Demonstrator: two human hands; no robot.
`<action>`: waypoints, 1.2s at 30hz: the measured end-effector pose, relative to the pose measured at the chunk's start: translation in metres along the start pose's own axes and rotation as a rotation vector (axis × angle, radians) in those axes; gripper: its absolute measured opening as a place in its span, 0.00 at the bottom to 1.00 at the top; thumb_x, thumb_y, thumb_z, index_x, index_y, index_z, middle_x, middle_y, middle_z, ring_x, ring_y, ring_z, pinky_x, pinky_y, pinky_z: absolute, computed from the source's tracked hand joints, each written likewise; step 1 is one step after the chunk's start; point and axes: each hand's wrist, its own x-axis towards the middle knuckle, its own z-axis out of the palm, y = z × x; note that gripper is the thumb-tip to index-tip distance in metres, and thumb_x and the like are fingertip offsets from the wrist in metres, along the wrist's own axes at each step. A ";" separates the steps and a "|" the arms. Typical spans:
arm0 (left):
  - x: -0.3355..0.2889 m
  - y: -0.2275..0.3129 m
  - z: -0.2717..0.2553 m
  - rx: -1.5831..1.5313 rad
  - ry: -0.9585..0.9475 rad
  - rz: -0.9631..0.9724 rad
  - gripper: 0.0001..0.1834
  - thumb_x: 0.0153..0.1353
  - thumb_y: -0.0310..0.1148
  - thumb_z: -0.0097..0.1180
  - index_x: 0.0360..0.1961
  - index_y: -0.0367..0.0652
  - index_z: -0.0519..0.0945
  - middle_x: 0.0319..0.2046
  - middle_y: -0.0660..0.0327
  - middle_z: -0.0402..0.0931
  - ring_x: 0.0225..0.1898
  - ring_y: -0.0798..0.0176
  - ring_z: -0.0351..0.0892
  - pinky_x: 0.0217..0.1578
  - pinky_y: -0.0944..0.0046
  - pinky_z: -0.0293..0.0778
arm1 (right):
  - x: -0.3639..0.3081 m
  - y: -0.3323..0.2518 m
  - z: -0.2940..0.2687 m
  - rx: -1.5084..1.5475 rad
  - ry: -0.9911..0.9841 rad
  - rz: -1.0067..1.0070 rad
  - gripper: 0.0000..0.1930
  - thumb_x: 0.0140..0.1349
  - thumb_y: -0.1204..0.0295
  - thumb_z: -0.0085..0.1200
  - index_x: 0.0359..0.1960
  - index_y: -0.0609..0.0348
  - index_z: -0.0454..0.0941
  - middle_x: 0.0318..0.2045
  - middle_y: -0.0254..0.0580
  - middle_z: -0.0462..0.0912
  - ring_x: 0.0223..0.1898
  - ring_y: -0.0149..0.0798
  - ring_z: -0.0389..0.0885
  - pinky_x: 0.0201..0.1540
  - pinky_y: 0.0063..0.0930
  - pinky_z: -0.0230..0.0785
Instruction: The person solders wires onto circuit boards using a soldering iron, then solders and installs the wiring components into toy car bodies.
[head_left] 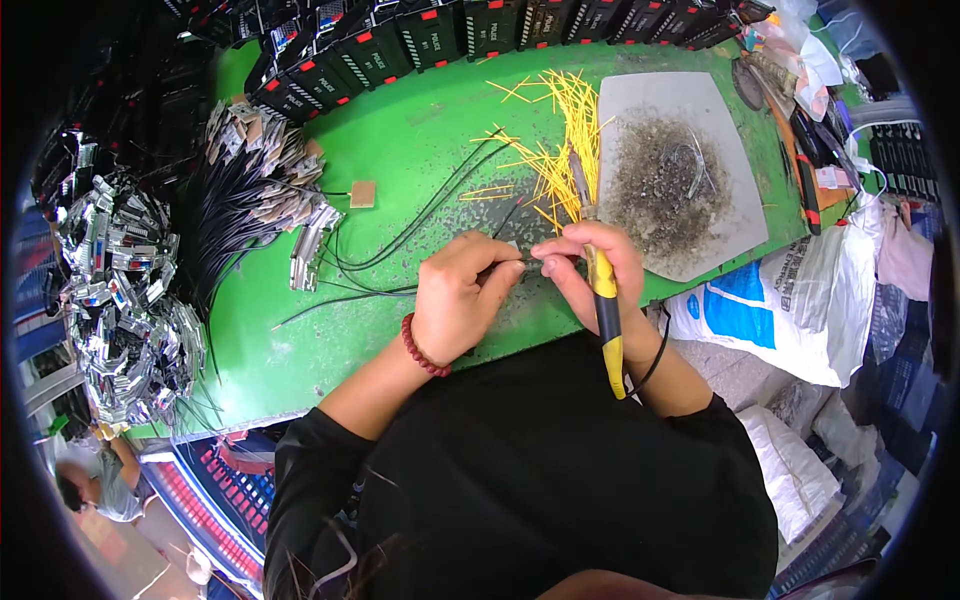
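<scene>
My left hand, with a red bead bracelet at its wrist, is closed in a pinch on thin black wire near the front of the green table. Close beside it, my right hand is closed around a yellow and black soldering iron, its metal tip pointing away from me. The right thumb and fingertips also meet close to the left fingertips; what lies between them is too small to make out. More black wires curve left toward a silvery part and a small brown square piece.
Thin yellow tubes lie scattered beyond my hands. A grey sheet bears dark crumbs and fine wire. Silvery parts and bundled black wires pile up left. Black boxes line the back; a white sack is right.
</scene>
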 end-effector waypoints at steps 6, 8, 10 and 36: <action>-0.006 -0.002 0.002 0.095 -0.062 -0.001 0.05 0.51 0.21 0.65 0.28 0.38 0.81 0.24 0.56 0.77 0.28 0.53 0.78 0.29 0.59 0.74 | 0.007 0.005 0.005 -0.095 -0.061 -0.090 0.16 0.62 0.84 0.56 0.52 0.64 0.70 0.34 0.47 0.85 0.31 0.30 0.83 0.34 0.23 0.77; -0.006 -0.004 0.001 0.138 -0.062 0.007 0.06 0.49 0.21 0.65 0.28 0.39 0.80 0.27 0.55 0.77 0.30 0.52 0.79 0.31 0.58 0.75 | 0.009 0.004 0.000 -0.153 -0.069 -0.133 0.15 0.64 0.82 0.55 0.51 0.64 0.71 0.34 0.47 0.85 0.29 0.29 0.82 0.34 0.22 0.77; -0.005 -0.007 0.001 0.280 -0.052 0.102 0.07 0.48 0.21 0.65 0.28 0.40 0.80 0.32 0.55 0.79 0.32 0.52 0.79 0.33 0.56 0.76 | 0.006 0.000 -0.012 -0.123 -0.022 -0.028 0.14 0.67 0.76 0.53 0.53 0.64 0.71 0.32 0.46 0.85 0.27 0.28 0.81 0.31 0.20 0.74; 0.001 -0.020 0.006 0.278 -0.132 0.082 0.05 0.49 0.17 0.62 0.28 0.35 0.79 0.34 0.50 0.82 0.36 0.50 0.82 0.37 0.59 0.78 | -0.019 0.027 -0.186 -0.092 0.570 0.135 0.06 0.53 0.82 0.54 0.27 0.59 0.69 0.21 0.27 0.70 0.22 0.20 0.64 0.25 0.17 0.55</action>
